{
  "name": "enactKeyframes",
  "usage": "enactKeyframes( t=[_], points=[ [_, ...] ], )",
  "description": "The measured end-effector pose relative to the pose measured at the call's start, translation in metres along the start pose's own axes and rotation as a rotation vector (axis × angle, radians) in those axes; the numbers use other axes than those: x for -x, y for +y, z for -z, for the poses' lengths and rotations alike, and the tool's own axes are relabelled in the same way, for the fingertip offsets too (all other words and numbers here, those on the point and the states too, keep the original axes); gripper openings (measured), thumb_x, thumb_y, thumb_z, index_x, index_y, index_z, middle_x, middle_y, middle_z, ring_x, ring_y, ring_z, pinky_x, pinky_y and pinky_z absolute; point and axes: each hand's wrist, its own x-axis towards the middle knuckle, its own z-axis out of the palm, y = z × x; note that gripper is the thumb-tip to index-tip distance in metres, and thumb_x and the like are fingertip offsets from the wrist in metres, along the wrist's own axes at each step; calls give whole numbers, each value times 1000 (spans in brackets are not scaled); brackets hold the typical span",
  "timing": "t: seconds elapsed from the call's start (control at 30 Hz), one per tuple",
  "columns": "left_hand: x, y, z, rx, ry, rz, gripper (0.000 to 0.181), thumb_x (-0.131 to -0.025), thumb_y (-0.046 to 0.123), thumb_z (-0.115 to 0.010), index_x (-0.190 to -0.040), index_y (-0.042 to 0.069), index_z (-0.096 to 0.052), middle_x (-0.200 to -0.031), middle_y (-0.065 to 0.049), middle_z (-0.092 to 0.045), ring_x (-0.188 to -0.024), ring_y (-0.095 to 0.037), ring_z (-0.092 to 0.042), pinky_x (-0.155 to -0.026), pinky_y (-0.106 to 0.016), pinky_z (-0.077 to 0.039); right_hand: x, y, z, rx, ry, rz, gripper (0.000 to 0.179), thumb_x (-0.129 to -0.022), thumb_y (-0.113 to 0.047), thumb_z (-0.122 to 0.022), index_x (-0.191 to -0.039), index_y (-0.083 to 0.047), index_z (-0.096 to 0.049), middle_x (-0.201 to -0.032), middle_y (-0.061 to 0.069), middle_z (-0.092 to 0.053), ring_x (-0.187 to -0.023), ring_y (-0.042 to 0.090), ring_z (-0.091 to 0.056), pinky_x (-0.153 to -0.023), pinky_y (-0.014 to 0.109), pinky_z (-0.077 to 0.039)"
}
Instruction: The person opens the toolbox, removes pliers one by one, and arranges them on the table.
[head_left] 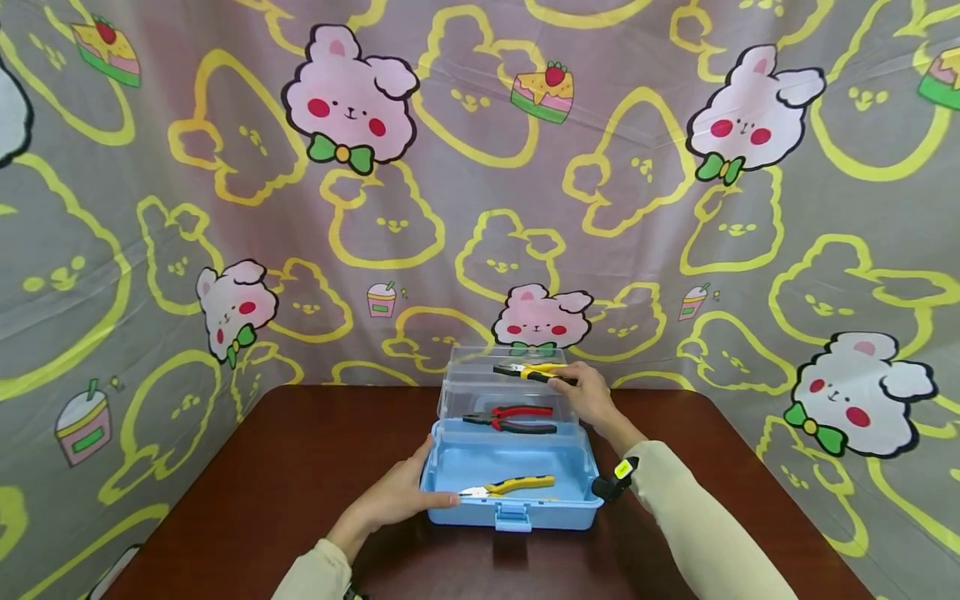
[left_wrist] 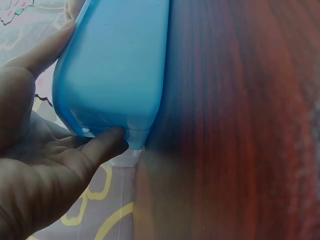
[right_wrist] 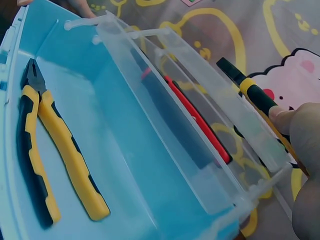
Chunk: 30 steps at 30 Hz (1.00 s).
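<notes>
My left hand (head_left: 393,493) grips the left end of a light blue toolbox (head_left: 566,517), its thumb at the front rim and its fingers along the side. The box stands open, with clear trays (head_left: 459,385) raised in steps at the back. With my right hand (head_left: 592,398) I hold yellow-and-black pliers (right_wrist: 258,98) by the handles over the topmost tray. Red-and-black pliers (head_left: 525,410) lie in the tray below. Another pair of yellow-and-black pliers (right_wrist: 75,165) rests with its handles apart on the box's floor, near the front wall.
The toolbox sits on a dark red-brown wooden table (head_left: 322,442). A blue latch (head_left: 513,517) hangs at its front. A curtain (head_left: 465,192) printed with cartoon bunnies surrounds the table at the back and both sides.
</notes>
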Motion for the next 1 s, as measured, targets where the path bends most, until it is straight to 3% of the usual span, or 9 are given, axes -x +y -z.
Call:
enactKeyframes(
  t=[0.1, 0.37, 0.67, 1.0],
  points=[
    [0, 1, 0, 1, 6, 11, 122, -81, 52, -86, -166, 5, -12, -157, -24, -39, -131, -38, -50, -106, -64, -40, 2, 2, 7, -17, 13, 12, 28, -100, -17, -72, -123, 0, -75, -115, 12, -66, -102, 29, -59, -83, 45, -50],
    [1, 0, 0, -8, 11, 18, 123, -80, 53, -86, -166, 4, -13, -158, -25, -39, -132, -38, -49, -106, -64, -39, 10, 16, 29, -73, 54, 12, 30, -101, -14, -71, -124, 5, -73, -119, 18, -63, -116, 37, -55, -95, 53, -45],
    [1, -1, 0, -1, 6, 6, 122, -81, 52, -85, -166, 5, -11, -156, -25, -40, -130, -38, -50, -106, -64, -40, 22, 35, 52, -19, 83, 24, 32, -101, -13, -70, -125, 8, -71, -118, 21, -62, -114, 41, -55, -96, 55, -44],
    [0, -2, 1, 3, 3, 2, 122, -82, 50, -86, -166, 4, -11, -157, -27, -38, -133, -37, -49, -108, -63, -38, 33, 69, 67, 29, 221, -2, 31, -102, -14, -69, -124, 8, -71, -119, 24, -62, -115, 43, -55, -94, 56, -43]
  ],
)
